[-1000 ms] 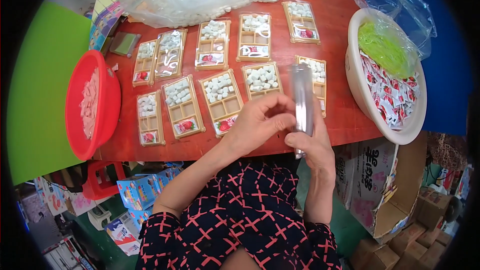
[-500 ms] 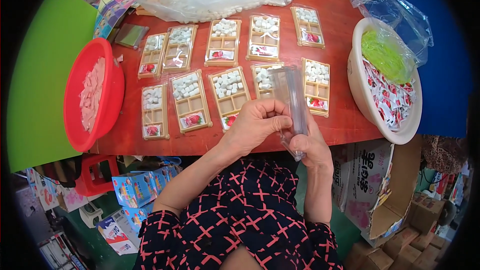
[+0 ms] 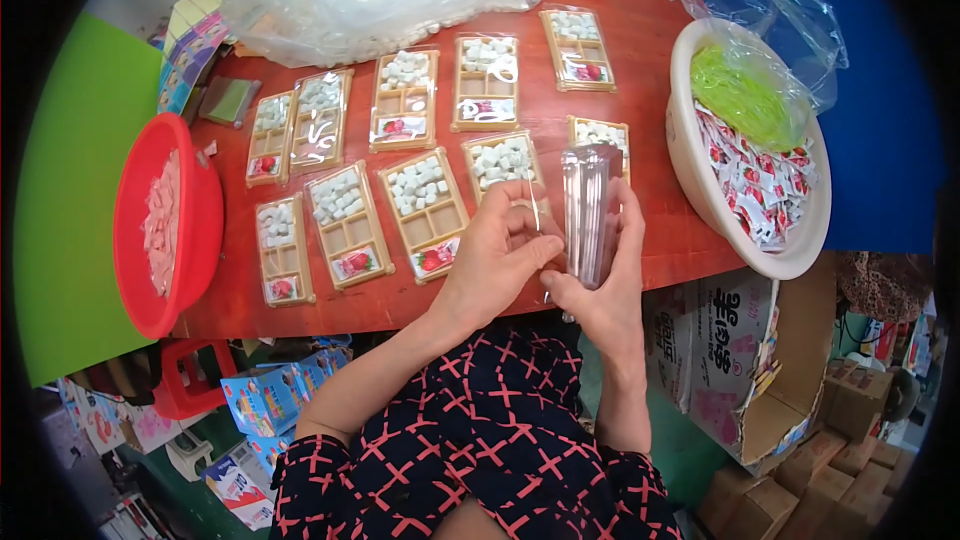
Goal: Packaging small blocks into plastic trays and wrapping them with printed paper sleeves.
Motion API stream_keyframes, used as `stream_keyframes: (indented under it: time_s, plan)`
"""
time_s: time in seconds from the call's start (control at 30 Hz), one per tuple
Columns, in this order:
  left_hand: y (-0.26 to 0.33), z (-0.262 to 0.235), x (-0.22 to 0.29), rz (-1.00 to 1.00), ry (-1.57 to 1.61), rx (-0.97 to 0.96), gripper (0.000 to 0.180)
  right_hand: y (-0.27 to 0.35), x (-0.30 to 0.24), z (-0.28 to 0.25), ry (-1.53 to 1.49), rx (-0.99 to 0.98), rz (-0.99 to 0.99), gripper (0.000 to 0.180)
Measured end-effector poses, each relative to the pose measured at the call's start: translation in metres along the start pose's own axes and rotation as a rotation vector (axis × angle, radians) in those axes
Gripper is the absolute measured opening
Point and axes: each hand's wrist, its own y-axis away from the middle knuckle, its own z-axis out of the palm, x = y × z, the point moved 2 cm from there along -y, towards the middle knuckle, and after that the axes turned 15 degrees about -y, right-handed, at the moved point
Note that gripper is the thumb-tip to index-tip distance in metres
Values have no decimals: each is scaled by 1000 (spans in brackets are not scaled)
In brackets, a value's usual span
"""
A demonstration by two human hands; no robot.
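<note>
My right hand is wrapped round a stack of nested clear plastic covers, held upright above the table's front edge. Just to its left, the fingers of my left hand are curled on a single clear cover, whose thin shiny edge shows beside the stack. Behind my hands lie two rows of tan compartment trays. They hold white cubes in the far section and a strawberry-print sachet in a near one. Clear covers glint over several trays. My hands and the stack partly hide the front-row trays at the right.
A red basin with pale pink pieces stands at the left. At the right, a white basin holds printed sachets and a bag of green strips. A large clear bag of white cubes lies at the back. An open carton stands below right.
My left hand has drawn one clear cover away from the stack, to the left. The stack is turned more upright in my right hand. The whole view has shifted slightly.
</note>
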Motion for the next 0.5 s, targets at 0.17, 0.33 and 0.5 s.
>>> stream_keyframes:
  time_s: [0.17,0.33,0.5]
  plan:
    - [-55,17,-17,-5,-215,131,40,12,11,-24,121,141,-121,97]
    - [-90,37,-25,18,-685,191,51,29,16,-51,15,240,27,99]
    - [-93,49,-42,113,-1051,341,60,27,24,-63,-178,184,79,96]
